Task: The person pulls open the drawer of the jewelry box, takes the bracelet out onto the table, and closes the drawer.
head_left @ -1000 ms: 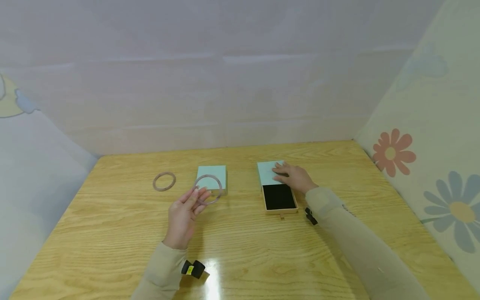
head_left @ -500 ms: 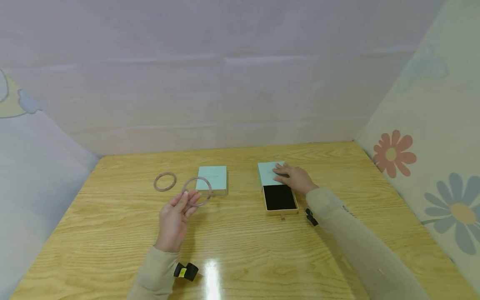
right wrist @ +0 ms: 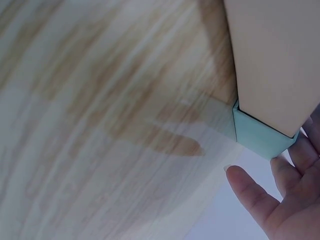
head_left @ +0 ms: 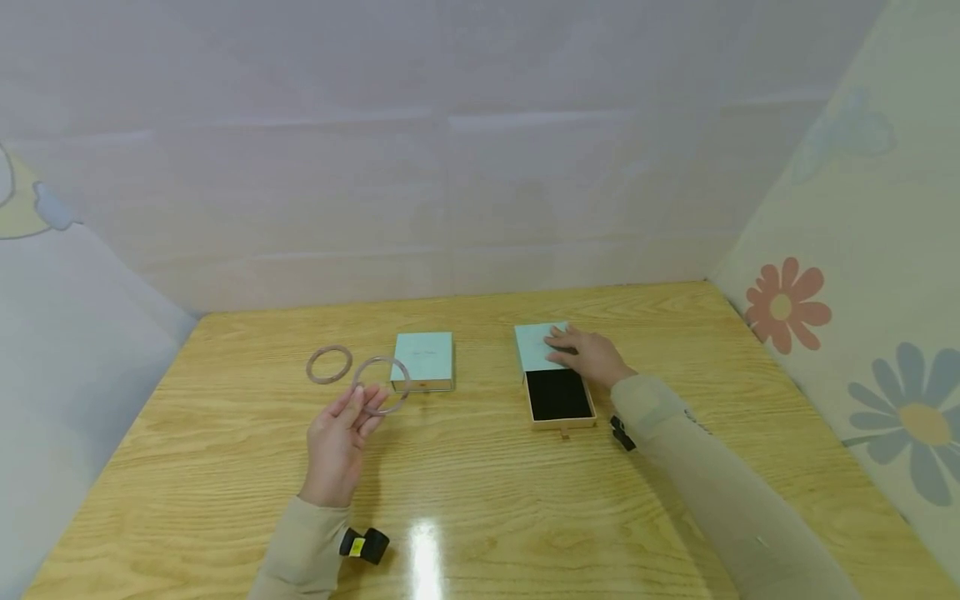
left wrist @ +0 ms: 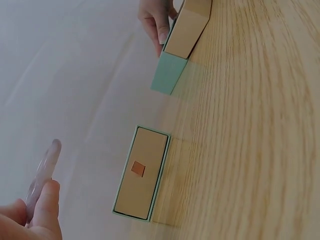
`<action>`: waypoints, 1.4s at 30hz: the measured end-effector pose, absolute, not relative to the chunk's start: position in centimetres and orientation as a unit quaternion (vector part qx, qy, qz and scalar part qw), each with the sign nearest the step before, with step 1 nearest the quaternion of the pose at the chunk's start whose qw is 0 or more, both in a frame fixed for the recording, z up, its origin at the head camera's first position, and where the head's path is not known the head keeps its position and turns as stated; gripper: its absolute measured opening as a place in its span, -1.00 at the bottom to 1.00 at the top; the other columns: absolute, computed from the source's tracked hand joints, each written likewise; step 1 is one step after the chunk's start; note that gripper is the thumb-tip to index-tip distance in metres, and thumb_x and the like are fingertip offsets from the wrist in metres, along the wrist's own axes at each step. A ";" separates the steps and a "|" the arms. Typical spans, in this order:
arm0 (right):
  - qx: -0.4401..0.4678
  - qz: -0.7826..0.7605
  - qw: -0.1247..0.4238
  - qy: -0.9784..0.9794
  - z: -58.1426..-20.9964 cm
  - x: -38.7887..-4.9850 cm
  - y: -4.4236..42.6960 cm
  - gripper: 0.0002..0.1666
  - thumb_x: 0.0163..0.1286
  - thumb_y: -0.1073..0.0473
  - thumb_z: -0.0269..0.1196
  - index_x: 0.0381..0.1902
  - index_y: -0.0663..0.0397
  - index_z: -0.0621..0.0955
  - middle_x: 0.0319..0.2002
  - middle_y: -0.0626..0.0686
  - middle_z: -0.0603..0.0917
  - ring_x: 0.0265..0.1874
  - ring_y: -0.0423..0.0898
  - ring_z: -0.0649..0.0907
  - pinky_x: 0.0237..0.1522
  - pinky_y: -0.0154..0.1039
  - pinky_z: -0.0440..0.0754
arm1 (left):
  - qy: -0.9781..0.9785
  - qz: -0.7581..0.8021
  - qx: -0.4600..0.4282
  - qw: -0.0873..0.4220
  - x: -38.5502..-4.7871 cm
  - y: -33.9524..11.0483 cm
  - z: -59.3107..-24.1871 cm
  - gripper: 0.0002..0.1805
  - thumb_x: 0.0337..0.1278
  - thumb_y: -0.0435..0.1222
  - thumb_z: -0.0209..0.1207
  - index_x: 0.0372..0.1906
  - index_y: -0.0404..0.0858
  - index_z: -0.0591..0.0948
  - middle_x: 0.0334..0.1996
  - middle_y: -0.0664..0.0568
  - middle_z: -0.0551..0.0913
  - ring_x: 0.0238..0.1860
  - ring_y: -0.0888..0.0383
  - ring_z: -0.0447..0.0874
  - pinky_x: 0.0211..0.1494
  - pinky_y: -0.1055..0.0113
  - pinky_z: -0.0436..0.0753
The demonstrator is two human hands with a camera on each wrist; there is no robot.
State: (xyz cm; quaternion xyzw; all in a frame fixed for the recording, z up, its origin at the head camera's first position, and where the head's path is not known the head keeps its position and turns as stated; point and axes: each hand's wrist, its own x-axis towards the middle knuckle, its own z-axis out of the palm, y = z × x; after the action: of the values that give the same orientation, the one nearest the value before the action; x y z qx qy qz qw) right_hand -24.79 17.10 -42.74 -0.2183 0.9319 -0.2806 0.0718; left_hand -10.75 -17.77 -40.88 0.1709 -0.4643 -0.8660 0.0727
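Observation:
My left hand (head_left: 333, 450) pinches a pale purple bangle (head_left: 408, 383) between thumb and fingers, raised above the table. In the left wrist view this bangle (left wrist: 44, 175) appears nearly edge-on. My right hand (head_left: 591, 357) rests its fingers on the mint-green sleeve (head_left: 531, 353) of a drawer box, with the thumb apart from it. Pulled out toward me is the box's drawer (head_left: 559, 394), lined in black, with no bangle in it. A second bangle (head_left: 325, 382) lies flat at the left. Between the hands sits another mint-green box (head_left: 423, 357), its drawer pushed in.
Everything stands on a wood-grain table (head_left: 480, 483). A pale cloth backdrop (head_left: 450, 167) rises behind its far edge, and flower-printed cloth (head_left: 885, 317) hangs on the right. Black wrist cameras show at the left cuff (head_left: 364, 546) and right cuff (head_left: 622, 433).
My left hand has moved left with the bangle, from in front of the pushed-in box to its left front corner. My right hand and the pulled-out drawer stay put.

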 end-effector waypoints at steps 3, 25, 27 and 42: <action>-0.214 -0.281 0.076 0.932 -42.8 -24.8 17.2 -0.44 0.47 0.07 0.15 0.33 0.23 0.43 0.40 0.19 0.27 0.43 0.24 0.11 0.39 0.25 0.05 | -0.463 -0.866 0.173 0.078 -10.7 -17.9 -41.0 -0.81 0.46 -0.36 -0.02 -0.16 -0.30 0.60 -0.26 -0.02 0.73 -0.15 0.18 0.74 0.09 0.31 0.58; -0.217 -0.285 0.073 0.931 -42.6 -24.6 16.9 -0.44 0.47 0.06 0.15 0.32 0.24 0.43 0.39 0.21 0.28 0.43 0.25 0.12 0.38 0.26 0.06 | -0.418 -0.880 0.210 0.085 -10.3 -20.6 -41.0 -0.75 0.43 -0.36 -0.02 -0.29 -0.24 0.67 -0.33 -0.02 0.74 -0.21 0.17 0.75 -0.02 0.36 0.64; -0.217 -0.284 0.073 0.931 -42.7 -24.7 16.9 -0.44 0.47 0.08 0.16 0.32 0.24 0.43 0.39 0.21 0.29 0.43 0.25 0.12 0.38 0.26 0.05 | -0.417 -0.879 0.214 0.083 -10.2 -20.8 -41.0 -0.75 0.43 -0.36 -0.02 -0.29 -0.24 0.67 -0.34 -0.02 0.74 -0.21 0.18 0.75 -0.01 0.37 0.64; -0.211 -0.294 0.082 0.929 -42.7 -24.8 16.8 -0.44 0.48 0.07 0.15 0.33 0.23 0.43 0.40 0.19 0.27 0.44 0.24 0.09 0.39 0.27 0.00 | -0.396 -0.884 0.234 0.086 -10.0 -22.0 -40.9 -0.77 0.41 -0.38 0.01 -0.31 -0.28 0.67 -0.34 -0.04 0.74 -0.21 0.15 0.75 0.00 0.36 0.63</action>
State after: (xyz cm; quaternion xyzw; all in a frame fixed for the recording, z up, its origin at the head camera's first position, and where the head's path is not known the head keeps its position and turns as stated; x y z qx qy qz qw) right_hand -24.82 16.80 -42.69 -0.2108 0.9286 -0.2941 0.0817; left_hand -10.01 -22.04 -40.89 0.2341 -0.3957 -0.8839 0.0863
